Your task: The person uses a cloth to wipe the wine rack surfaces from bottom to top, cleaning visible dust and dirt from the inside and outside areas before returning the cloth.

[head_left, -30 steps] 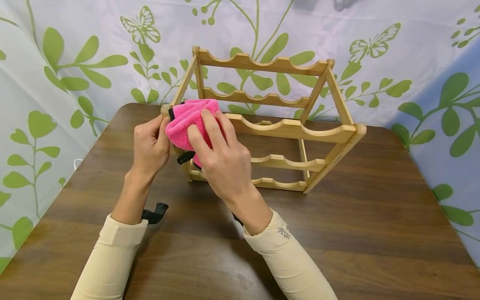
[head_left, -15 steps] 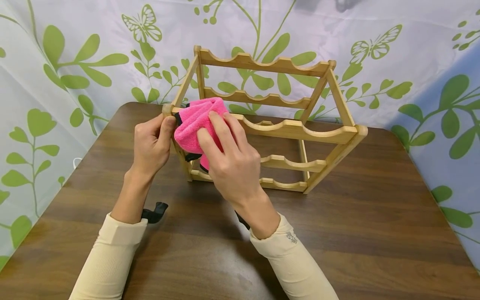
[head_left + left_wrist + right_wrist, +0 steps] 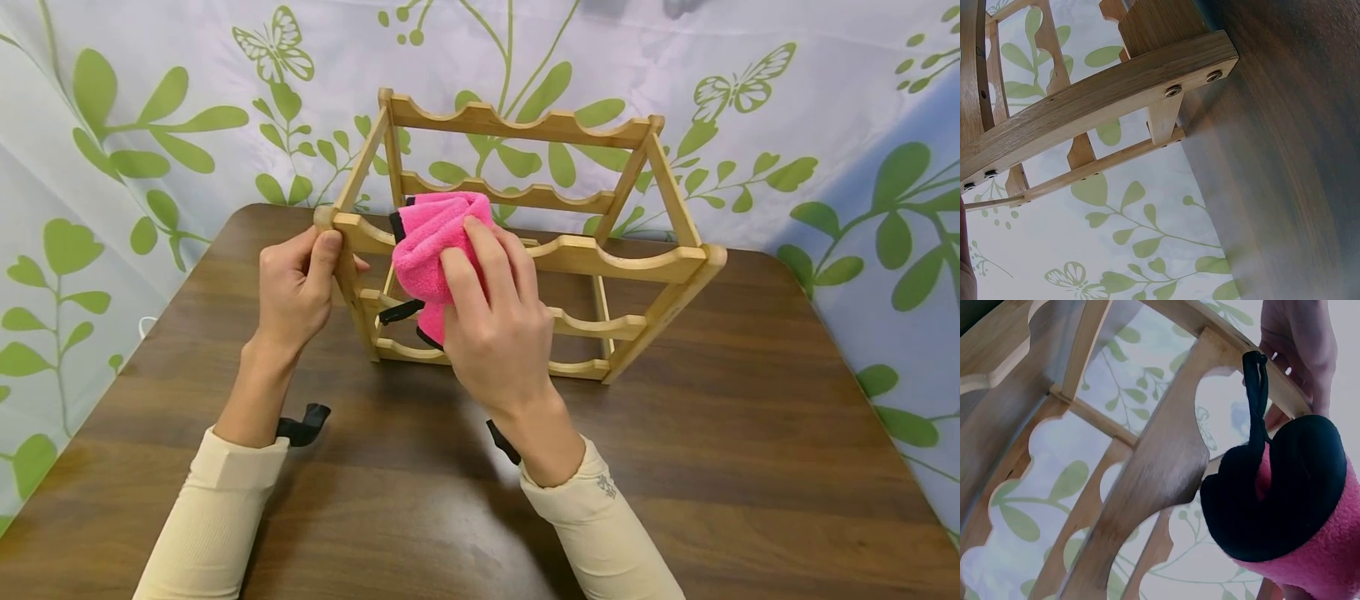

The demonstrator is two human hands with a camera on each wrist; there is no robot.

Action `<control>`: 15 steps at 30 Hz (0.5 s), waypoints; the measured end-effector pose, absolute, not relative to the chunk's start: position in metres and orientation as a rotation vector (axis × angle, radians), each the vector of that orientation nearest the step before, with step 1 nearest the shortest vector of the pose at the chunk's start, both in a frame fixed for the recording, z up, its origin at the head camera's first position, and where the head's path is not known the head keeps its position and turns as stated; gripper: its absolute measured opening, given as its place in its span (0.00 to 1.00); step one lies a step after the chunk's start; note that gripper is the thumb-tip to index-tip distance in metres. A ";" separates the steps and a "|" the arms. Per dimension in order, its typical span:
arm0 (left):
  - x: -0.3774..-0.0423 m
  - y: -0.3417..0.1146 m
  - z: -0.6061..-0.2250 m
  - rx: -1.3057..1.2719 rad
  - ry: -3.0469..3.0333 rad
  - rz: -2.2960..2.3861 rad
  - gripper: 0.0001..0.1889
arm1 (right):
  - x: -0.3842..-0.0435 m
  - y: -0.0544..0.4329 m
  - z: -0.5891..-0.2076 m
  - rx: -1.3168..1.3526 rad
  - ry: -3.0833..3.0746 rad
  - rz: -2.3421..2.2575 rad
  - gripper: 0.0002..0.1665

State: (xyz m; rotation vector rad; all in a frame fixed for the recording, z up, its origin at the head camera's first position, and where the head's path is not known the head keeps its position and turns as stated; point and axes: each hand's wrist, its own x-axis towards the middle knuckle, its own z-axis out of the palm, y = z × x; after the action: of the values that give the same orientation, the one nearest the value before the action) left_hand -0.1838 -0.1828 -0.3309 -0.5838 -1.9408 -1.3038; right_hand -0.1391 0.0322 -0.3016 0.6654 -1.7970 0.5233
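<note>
A wooden wine rack with scalloped rails stands on the table. My left hand grips its front left post just below the rounded top, the thumb on the near side and the other fingers behind. In my right hand is a bunched pink cloth with black edging and a black loop, held against the front top rail. The right wrist view shows the cloth's black trim close to the scalloped rail, with the left hand on the post beyond. Screws show along the rack's side post.
The dark wood table extends around the rack. Behind it hangs a pale curtain printed with green leaves and butterflies. Black straps hang at both wrists, and a thin white loop shows past the table's left edge.
My right hand has slid the pink cloth rightward along the front top rail, away from the left post. The left hand keeps its grip on the post, and the rack stays in place.
</note>
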 end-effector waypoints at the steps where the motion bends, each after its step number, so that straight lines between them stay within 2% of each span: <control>1: -0.184 -0.183 -0.331 -0.583 -1.940 -1.302 0.20 | -0.139 0.034 -0.301 0.664 -1.808 0.530 0.13; 15: -0.184 -0.183 -0.331 -0.591 -1.926 -1.311 0.21 | -0.133 0.053 -0.301 0.579 -1.956 0.718 0.18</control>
State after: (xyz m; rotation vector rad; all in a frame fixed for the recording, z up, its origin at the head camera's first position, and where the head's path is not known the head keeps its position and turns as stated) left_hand -0.1844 -0.1832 -0.3305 -0.5910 -1.9262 -1.3106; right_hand -0.1335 0.0535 -0.3010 0.5794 -1.9558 0.7180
